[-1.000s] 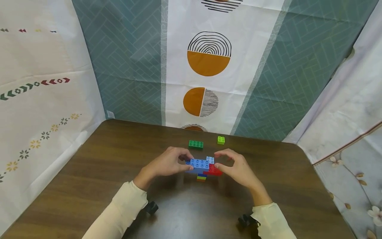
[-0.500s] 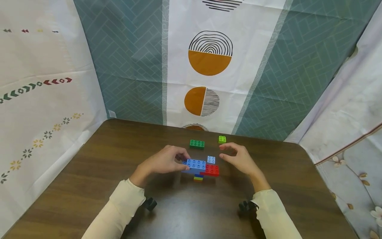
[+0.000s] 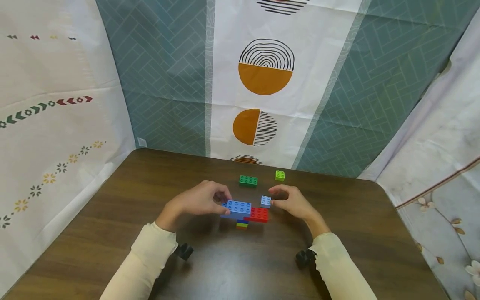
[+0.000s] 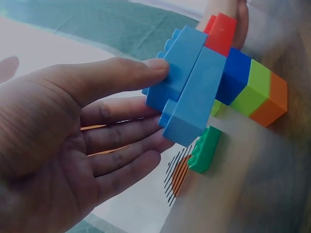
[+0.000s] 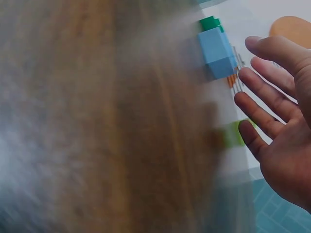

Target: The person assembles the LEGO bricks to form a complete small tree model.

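Observation:
My left hand (image 3: 220, 201) pinches the left end of a brick assembly (image 3: 245, 211), thumb on top and fingers underneath. The assembly has two long light blue bricks (image 4: 194, 92), a red brick (image 4: 221, 31) and a blue, lime and orange stack (image 4: 252, 87). A small light blue brick (image 3: 265, 201) stands alone on the table just right of the assembly. My right hand (image 3: 274, 198) hovers beside it with nothing in it. The right wrist view shows the right hand (image 5: 248, 82) with spread fingers (image 5: 265, 48), a short gap from the small brick (image 5: 218, 53).
A dark green brick (image 3: 248, 180) and a lime brick (image 3: 279, 175) lie farther back on the brown table (image 3: 150, 179). Patterned cloth walls (image 3: 168, 83) close in the back and both sides. Bare wood lies in front of my arms.
My right hand let go of the red brick, drew away, then came in beside the small light blue brick. My left hand shifted the assembly slightly left.

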Demonstrator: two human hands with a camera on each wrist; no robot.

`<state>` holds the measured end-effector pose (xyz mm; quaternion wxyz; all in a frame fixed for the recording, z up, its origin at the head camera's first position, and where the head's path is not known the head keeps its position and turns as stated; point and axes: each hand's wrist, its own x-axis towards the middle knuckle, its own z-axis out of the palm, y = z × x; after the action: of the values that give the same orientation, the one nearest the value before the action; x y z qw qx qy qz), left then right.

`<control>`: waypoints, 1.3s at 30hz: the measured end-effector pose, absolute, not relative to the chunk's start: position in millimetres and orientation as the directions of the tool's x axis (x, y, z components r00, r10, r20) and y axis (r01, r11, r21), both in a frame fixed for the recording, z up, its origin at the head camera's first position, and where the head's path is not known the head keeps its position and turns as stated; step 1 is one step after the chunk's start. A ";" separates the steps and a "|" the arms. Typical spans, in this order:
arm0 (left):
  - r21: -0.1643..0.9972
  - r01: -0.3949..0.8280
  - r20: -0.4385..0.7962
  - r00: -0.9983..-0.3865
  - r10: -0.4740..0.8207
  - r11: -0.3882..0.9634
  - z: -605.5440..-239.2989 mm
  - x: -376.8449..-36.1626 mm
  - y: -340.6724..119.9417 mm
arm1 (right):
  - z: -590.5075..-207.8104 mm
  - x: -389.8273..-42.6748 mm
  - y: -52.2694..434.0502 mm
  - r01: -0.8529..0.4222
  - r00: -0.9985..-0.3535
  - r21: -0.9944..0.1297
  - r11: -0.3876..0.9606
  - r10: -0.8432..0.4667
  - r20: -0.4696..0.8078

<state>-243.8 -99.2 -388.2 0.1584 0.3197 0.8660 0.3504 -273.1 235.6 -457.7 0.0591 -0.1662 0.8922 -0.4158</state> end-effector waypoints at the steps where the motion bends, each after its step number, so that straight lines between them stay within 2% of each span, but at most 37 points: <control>1: 0.706 0.443 -0.053 -0.745 0.665 0.552 -387.8 -243.7 -100.4 | -459.8 -273.7 234.6 -0.245 -0.937 -0.761 0.601 -0.349 0.027; 22: 0.707 0.431 -0.062 -0.753 0.655 0.562 -385.4 -243.8 -106.4 | -466.8 -271.4 229.6 -0.169 -0.954 -0.737 0.654 -0.297 -0.045; 32: 0.704 0.448 -0.036 -0.753 0.657 0.552 -389.8 -244.4 -100.7 | -451.0 -262.9 239.3 -0.194 -0.966 -0.729 0.657 -0.259 0.023; 39: 0.704 0.467 0.013 -0.762 0.648 0.535 -394.3 -244.7 -90.9 | -428.0 -250.3 250.8 -0.201 -0.969 -0.782 0.590 -0.237 0.070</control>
<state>-244.7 -90.9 -394.3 0.1260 0.3215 0.8669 0.3595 -250.3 250.8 -428.0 0.0207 -0.1231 0.8914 -0.4358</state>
